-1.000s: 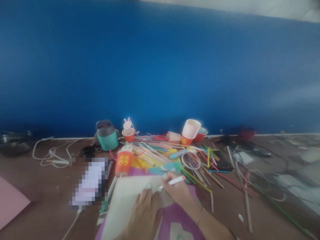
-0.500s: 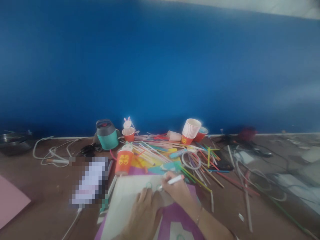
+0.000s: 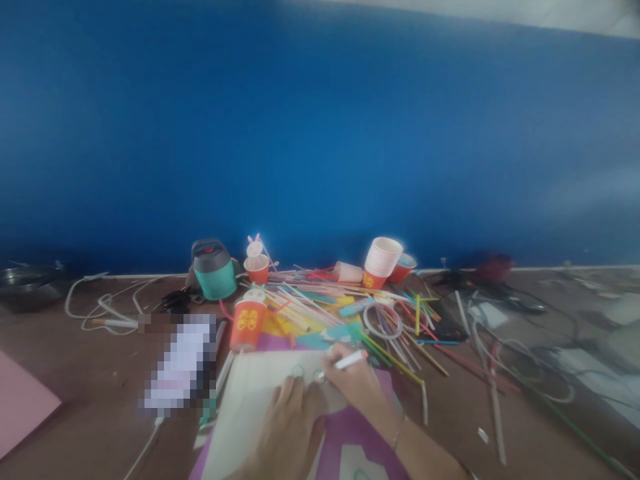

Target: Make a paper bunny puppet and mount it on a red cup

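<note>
My left hand (image 3: 287, 427) lies flat, fingers stretched, on a white sheet of paper (image 3: 245, 407) at the near edge of the table. My right hand (image 3: 353, 383) is closed around a white marker (image 3: 349, 361) whose tip touches the sheet beside small green circles (image 3: 298, 371) drawn near its top edge. Purple paper (image 3: 350, 433) lies under the sheet, to the right.
Just beyond the sheet are an orange paper cup (image 3: 247, 323), a heap of coloured straws (image 3: 320, 307), a tape ring (image 3: 382, 321), stacked cups (image 3: 381, 261) and a teal container (image 3: 214, 270). A phone (image 3: 180, 363) lies left, cables (image 3: 103, 307) and pink paper (image 3: 23, 403) farther left. More cables (image 3: 520, 347) sprawl right.
The marker tip has shifted very slightly on the sheet; both hands stay in place.
</note>
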A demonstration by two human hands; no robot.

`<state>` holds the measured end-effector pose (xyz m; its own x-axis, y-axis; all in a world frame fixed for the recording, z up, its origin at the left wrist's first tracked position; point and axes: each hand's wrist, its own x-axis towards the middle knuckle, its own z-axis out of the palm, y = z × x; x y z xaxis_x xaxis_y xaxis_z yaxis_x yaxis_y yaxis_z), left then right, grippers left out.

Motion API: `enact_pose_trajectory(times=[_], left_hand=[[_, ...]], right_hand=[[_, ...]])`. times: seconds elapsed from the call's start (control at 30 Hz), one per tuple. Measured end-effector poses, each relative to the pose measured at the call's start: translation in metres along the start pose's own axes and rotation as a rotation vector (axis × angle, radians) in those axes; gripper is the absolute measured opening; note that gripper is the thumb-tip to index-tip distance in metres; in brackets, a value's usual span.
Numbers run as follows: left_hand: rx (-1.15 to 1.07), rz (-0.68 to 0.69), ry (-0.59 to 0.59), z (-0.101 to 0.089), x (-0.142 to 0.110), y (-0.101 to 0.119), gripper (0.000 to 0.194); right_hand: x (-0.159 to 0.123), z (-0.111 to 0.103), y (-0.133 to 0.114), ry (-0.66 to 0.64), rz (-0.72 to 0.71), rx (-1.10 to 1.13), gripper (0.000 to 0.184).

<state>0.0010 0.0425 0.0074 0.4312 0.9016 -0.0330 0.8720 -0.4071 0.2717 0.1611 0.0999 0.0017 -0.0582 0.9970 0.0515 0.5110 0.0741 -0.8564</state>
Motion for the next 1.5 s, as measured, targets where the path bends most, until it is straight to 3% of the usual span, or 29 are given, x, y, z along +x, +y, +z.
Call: enact_pose_trajectory(times=[1.5], left_hand=[[0.013, 0.029, 0.046, 0.0010, -0.0013, 0.0002, 0.036]], right_hand=[[-0.0008, 0.0007, -0.0028, 0.027, -0.016, -0.050, 0.022]])
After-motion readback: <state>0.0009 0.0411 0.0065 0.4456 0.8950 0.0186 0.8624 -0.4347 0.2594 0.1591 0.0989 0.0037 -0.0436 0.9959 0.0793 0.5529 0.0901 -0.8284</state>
